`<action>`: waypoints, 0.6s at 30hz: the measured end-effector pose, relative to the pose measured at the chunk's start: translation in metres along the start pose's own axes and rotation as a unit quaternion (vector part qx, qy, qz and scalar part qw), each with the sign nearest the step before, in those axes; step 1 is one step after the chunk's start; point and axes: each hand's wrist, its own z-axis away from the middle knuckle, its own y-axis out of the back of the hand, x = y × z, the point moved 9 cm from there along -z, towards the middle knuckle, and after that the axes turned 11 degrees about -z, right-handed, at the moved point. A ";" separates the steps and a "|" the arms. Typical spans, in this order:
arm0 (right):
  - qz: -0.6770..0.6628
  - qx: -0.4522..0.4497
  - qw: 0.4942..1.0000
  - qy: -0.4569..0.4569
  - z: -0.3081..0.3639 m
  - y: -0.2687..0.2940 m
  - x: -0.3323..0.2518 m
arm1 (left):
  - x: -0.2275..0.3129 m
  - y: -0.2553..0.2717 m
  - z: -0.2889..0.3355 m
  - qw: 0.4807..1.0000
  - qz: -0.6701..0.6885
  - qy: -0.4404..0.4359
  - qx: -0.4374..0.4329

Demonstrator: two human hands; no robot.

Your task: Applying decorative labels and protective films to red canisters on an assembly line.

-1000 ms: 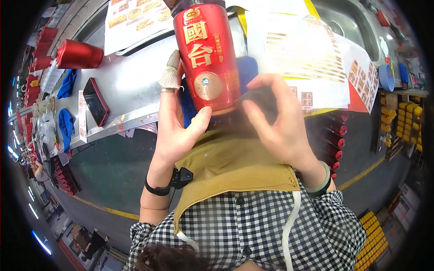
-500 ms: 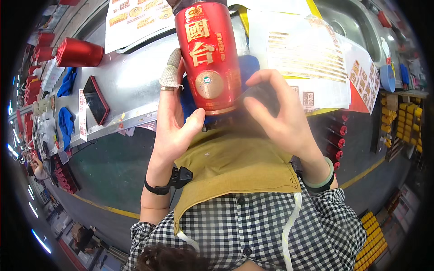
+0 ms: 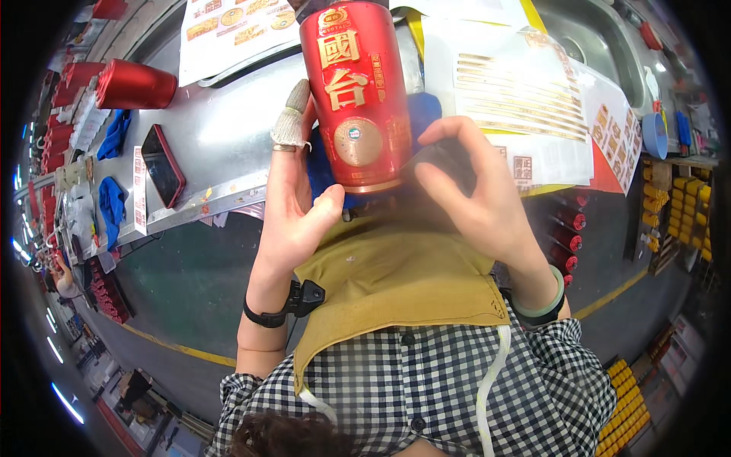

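the steel tabletop [image 3: 221, 145] runs across the upper half of the view, its near edge just beyond the person's apron. large sheets of gold and red stickers [image 3: 525, 99] lie over its right part, and another printed sheet [image 3: 228, 23] lies at the far edge. a red bottle [image 3: 358, 95] with gold markings is held up above the near edge, base toward the person, covering part of the sticker sheets and most of a blue cloth [image 3: 422, 114] behind it. the left hand [image 3: 293, 202] cups the bottle's left side, fingers curled on it, the forefinger in a white cloth cot and the thumb pressed near the base. the right hand [image 3: 476, 198] meets the bottle's lower right side, its fingers bent around something dark and blurred there; what it holds cannot be told. toward the left end lie a second red bottle [image 3: 133, 84] on its side, a dark phone [image 3: 161, 165] with a red rim, and blue rags [image 3: 114, 135].
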 end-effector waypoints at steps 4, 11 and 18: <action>-0.008 0.000 1.000 -0.015 0.000 -0.002 0.001 | -0.002 0.001 -0.002 0.993 -0.023 -0.116 -0.014; -0.017 0.036 0.999 -0.028 -0.002 0.000 0.007 | 0.000 0.000 -0.001 0.994 -0.019 -0.110 -0.004; 0.052 0.059 0.997 0.006 -0.005 0.007 0.016 | 0.000 -0.004 0.001 1.000 0.000 0.010 0.018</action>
